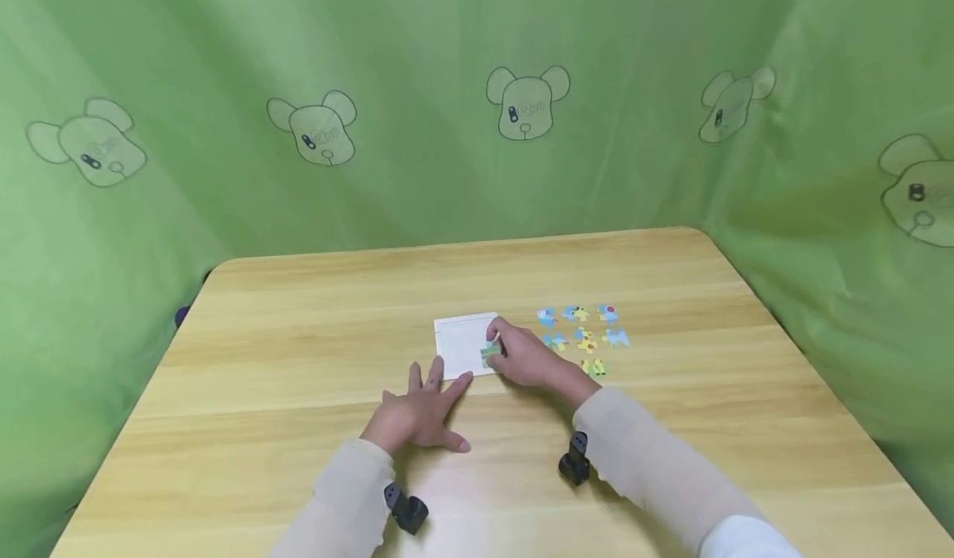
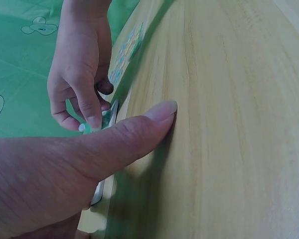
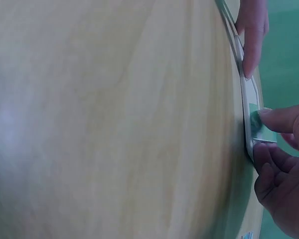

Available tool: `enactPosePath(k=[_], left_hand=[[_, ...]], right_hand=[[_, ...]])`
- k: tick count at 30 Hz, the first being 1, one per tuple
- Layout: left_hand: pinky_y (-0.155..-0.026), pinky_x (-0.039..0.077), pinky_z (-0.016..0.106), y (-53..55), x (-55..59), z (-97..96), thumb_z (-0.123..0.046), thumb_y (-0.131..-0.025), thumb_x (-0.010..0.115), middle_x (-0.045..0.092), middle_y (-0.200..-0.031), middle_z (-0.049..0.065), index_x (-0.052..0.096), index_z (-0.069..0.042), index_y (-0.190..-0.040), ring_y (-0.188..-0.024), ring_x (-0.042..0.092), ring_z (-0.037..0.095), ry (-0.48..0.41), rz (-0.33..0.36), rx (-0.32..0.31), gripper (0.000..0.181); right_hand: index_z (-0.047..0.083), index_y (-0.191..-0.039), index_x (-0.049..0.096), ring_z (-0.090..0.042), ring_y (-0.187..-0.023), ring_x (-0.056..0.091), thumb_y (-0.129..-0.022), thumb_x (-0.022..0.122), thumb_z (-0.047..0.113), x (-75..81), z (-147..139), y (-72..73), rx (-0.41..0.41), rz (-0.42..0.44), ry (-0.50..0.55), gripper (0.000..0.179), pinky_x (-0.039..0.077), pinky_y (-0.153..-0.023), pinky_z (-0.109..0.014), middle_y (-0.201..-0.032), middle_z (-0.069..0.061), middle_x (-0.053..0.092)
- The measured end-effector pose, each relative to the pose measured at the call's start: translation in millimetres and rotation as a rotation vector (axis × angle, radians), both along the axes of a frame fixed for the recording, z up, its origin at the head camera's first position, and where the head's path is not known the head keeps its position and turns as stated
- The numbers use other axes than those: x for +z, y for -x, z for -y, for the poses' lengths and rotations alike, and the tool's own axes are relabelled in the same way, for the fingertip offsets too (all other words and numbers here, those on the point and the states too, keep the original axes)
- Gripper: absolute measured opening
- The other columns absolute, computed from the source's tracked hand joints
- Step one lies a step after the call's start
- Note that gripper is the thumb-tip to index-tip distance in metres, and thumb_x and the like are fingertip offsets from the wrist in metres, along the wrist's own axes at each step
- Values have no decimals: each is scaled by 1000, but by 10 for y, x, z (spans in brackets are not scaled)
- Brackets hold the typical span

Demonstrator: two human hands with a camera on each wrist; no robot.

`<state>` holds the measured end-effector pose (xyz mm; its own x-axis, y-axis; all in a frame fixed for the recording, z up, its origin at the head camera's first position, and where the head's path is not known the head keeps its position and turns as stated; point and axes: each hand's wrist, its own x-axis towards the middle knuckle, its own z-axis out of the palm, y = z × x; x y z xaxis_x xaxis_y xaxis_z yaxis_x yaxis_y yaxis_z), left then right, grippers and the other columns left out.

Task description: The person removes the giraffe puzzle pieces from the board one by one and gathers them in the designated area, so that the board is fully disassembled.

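Observation:
A shallow white puzzle tray point(image 1: 460, 341) lies flat on the table, its inner floor mostly bare. My right hand point(image 1: 524, 357) pinches a green puzzle piece point(image 1: 489, 353) over the tray's right end. In the right wrist view, thumb and fingers meet around that green piece point(image 3: 259, 127) close to the tray's rim point(image 3: 246, 107). The fingertips partly cover it. My left hand point(image 1: 423, 413) is spread, with fingertips at the tray's near edge and the thumb point(image 2: 139, 134) stretched out over the table.
Several loose jigsaw pieces point(image 1: 585, 339) in blue, yellow and green lie in rough rows right of the tray. The wooden table point(image 1: 298, 351) has rounded far corners. Green curtains point(image 1: 417, 127) with bear-head prints hang behind it and at both sides.

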<state>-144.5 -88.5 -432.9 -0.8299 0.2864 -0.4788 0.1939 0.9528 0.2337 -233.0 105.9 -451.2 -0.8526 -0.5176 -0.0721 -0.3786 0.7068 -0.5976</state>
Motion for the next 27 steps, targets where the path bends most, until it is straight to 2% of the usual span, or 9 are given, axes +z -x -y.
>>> enactPosePath(k=[3,14,20,27], left_hand=[[-94,20,79,4,-10,0,-66,-72,66,-1,-159,12,13,-40,-150,-142,2,46,-2,-5,5,98],[-94,20,79,-8,-8,-10,-64,-72,66,-1,-159,13,13,-39,-150,-141,1,46,-12,4,7,98],[-94,19,79,-9,-9,-7,-64,-71,67,-1,-159,13,13,-39,-150,-141,2,47,-17,-6,2,99],[-94,19,79,-17,3,-9,-63,-71,68,-1,-159,13,13,-39,-150,-141,1,46,-20,-1,8,99]], right_hand=[[9,-111,49,-14,-65,46,-88,63,12,4,0,-3,11,-7,24,28,42,-60,-27,-75,-2,50],[8,-106,51,-12,-69,49,-88,61,10,-8,-88,-20,-15,-35,100,20,45,-67,-27,-79,0,53],[6,-108,53,-12,-68,49,-89,61,11,9,-219,-42,-42,-21,105,21,45,-65,-27,-78,0,54],[2,-111,52,-10,-66,57,-91,58,11,31,-408,-47,-67,-19,119,22,48,-65,-27,-80,-3,60]])
